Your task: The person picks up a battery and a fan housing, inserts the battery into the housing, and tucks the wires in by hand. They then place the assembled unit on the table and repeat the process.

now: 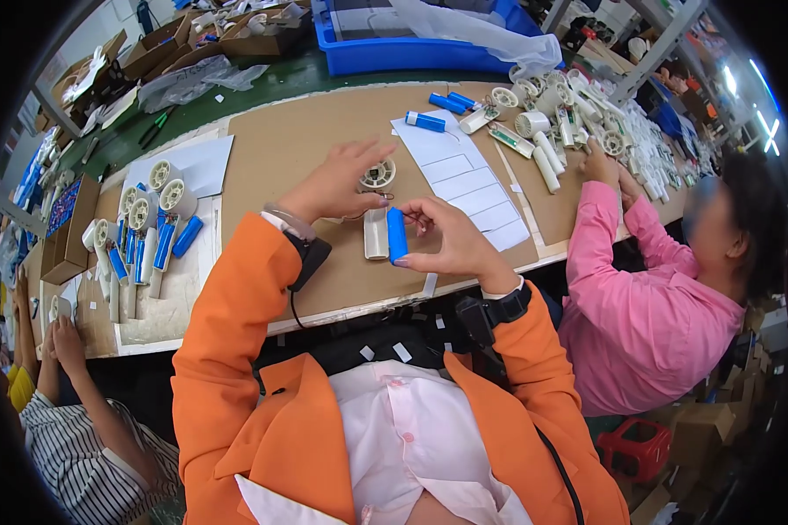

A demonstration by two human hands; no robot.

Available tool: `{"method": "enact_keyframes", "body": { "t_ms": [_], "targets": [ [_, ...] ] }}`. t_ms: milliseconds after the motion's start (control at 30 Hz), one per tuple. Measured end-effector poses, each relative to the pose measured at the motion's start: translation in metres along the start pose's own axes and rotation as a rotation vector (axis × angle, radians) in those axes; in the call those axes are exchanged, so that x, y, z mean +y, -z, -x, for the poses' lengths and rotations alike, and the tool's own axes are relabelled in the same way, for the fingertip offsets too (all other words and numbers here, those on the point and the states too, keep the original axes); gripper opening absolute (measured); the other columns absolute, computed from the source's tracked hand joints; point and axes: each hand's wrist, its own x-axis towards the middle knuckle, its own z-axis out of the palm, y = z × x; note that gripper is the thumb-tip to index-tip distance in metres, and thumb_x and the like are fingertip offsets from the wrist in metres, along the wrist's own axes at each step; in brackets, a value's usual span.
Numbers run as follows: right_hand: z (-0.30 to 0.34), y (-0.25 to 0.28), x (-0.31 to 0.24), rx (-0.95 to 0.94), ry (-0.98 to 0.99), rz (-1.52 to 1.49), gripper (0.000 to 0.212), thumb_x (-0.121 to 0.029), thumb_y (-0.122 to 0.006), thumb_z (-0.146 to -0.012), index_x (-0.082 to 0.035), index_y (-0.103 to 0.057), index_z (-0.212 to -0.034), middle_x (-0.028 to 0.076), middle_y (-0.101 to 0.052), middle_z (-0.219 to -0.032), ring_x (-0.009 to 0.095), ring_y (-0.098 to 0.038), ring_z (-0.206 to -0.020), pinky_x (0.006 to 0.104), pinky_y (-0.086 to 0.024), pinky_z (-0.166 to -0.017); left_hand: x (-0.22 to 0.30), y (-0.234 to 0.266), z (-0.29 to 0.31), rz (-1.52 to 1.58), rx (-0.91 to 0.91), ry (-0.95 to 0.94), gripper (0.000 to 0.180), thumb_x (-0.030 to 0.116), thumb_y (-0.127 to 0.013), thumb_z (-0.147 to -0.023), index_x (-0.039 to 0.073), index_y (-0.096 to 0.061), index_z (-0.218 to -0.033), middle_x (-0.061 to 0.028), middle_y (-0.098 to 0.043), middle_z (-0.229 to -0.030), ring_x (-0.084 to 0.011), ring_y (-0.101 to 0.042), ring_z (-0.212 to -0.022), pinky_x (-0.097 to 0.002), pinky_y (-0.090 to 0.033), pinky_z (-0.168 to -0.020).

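A white handheld fan body lies in front of me on the brown board (298, 131), its round slotted head (378, 175) at the far end and its handle (376, 236) toward me. My left hand (334, 182) reaches over the head from the left, fingers stretched and apart; the fingertips partly cover the head and wires. Between thumb and fingers, my right hand (446, 234) pinches a blue cylindrical battery (397, 236). It stands lengthwise along the handle's right side; whether the two touch I cannot tell.
Left, several fan bodies (177, 199) lie with blue batteries. Beyond a lined paper sheet (464, 179) are more batteries (425, 122) and a heap of white parts (543, 122). A blue bin (411, 57) stands at the back. Co-workers sit on both sides, one in a pink sleeve (600, 227).
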Motion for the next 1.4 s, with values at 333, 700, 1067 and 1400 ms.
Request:
{"method": "enact_keyframes", "body": {
  "t_ms": [333,700,1067,1400],
  "targets": [
    [-0.021,-0.010,0.012,0.023,0.072,0.139,0.062,-0.037,-0.085,-0.064,-0.005,-0.061,-0.111,0.007,-0.058,-0.094,0.022,-0.058,-0.083,0.0324,-0.049,-0.075,-0.018,-0.008,0.000,0.183,-0.139,0.022,0.068,0.014,-0.075,-0.080,0.018,-0.050,-0.143,-0.0133,-0.051,-0.139,-0.0340,-0.047,-0.127,-0.0408,-0.039,-0.107],
    [-0.027,-0.005,0.008,-0.023,0.115,0.299,0.066,-0.041,-0.082,-0.064,-0.003,-0.062,-0.114,0.012,-0.059,-0.097,0.029,-0.060,-0.090,0.0369,-0.049,-0.078,-0.016,-0.006,0.001,0.165,-0.151,0.057,0.066,0.016,-0.074,-0.081,0.019,-0.051,-0.142,-0.0126,-0.052,-0.139,-0.0341,-0.048,-0.125,-0.0404,-0.040,-0.106],
    [-0.025,-0.008,-0.008,-0.057,0.079,0.451,0.065,-0.042,-0.076,-0.067,0.002,-0.061,-0.113,0.017,-0.059,-0.099,0.034,-0.060,-0.094,0.0402,-0.050,-0.082,-0.013,-0.003,-0.001,0.160,-0.169,0.061,0.066,0.017,-0.075,-0.080,0.019,-0.052,-0.141,-0.0130,-0.052,-0.138,-0.0341,-0.048,-0.125,-0.0402,-0.040,-0.106],
    [-0.020,-0.008,-0.004,-0.051,0.100,0.369,0.061,-0.036,-0.078,-0.070,0.001,-0.061,-0.116,0.018,-0.059,-0.103,0.035,-0.059,-0.098,0.0396,-0.049,-0.085,-0.017,-0.005,-0.001,0.198,-0.162,0.051,0.066,0.015,-0.076,-0.079,0.018,-0.053,-0.140,-0.0137,-0.053,-0.137,-0.0336,-0.049,-0.124,-0.0396,-0.041,-0.105]
  ]
}}
